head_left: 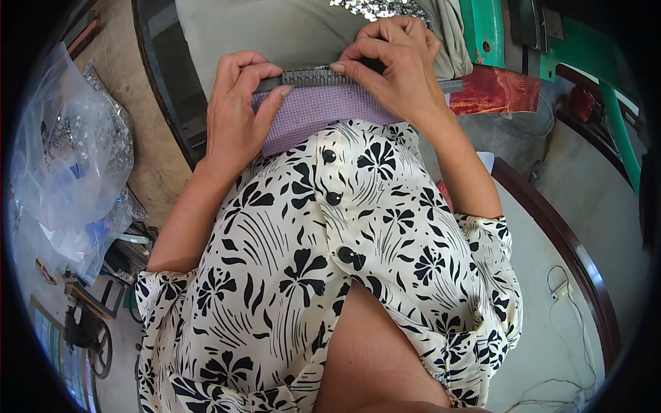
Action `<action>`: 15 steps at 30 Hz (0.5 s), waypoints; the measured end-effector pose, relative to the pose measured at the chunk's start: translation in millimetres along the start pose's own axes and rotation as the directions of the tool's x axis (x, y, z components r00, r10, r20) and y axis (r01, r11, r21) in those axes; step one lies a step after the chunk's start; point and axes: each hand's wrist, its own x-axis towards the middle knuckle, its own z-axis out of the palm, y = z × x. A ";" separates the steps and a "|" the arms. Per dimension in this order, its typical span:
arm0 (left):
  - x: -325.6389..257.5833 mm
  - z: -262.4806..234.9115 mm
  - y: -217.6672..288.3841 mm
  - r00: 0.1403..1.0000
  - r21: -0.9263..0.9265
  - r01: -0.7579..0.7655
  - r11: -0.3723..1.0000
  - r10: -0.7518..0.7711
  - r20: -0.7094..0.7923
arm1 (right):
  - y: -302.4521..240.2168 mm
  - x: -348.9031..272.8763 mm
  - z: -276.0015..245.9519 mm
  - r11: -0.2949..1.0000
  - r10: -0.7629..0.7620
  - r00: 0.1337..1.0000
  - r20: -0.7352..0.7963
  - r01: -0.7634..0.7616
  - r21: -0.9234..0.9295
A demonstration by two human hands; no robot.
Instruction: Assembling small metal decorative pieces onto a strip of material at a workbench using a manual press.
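Across the near edge of the table lies a narrow dark grey bar (pixel 306 78) with a row of small metal pieces set side by side along it. My left hand (pixel 237 103) pinches its left end between thumb and fingers. My right hand (pixel 403 65) is closed over the right part of the bar, thumb and forefinger pressed together at its upper edge; whatever is between them is too small to make out. Beyond that hand is a pile of small shiny metal pieces (pixel 379 8). Purple woven cloth (pixel 310 113) lies just below the bar.
Grey-green cloth (pixel 255 31) covers the table. A green metal frame (pixel 478 31) and a red marbled sheet (pixel 499 89) are at the right. Clear plastic bags (pixel 76 158) with shiny pieces stand at the left. Thin cables (pixel 575 330) trail over the floor at the lower right.
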 end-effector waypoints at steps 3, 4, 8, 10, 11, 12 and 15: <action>-0.2 0.4 -1.3 1.000 -0.004 -0.009 1.000 0.009 0.000 | 0.9 0.1 -2.1 0.999 0.009 1.000 0.015 -0.010 0.032; -0.1 0.6 -1.6 1.000 -0.006 -0.011 1.000 0.011 -0.001 | 0.8 0.2 -2.6 0.999 0.014 1.000 0.025 -0.015 0.041; -0.2 0.2 -0.7 1.000 -0.005 0.009 1.000 -0.009 0.006 | -0.7 1.4 -4.8 1.000 0.004 1.000 0.025 -0.004 0.023; -0.2 0.0 -1.3 1.000 -0.004 0.000 1.000 0.000 0.004 | 2.7 1.1 -7.5 0.999 0.007 0.999 0.045 -0.009 0.038; -0.2 0.2 -1.4 1.000 -0.003 -0.007 1.000 0.007 0.002 | 4.9 0.7 -8.9 0.999 0.006 0.999 0.045 -0.008 0.038; -0.3 0.2 -1.5 1.000 -0.003 -0.008 1.000 0.008 0.001 | 7.2 0.3 -10.3 0.998 -0.003 0.999 0.053 0.000 0.061; -0.6 -0.1 -2.2 1.000 -0.002 -0.011 1.000 0.011 0.000 | 5.8 1.0 -11.4 0.997 -0.008 0.998 0.063 0.003 0.076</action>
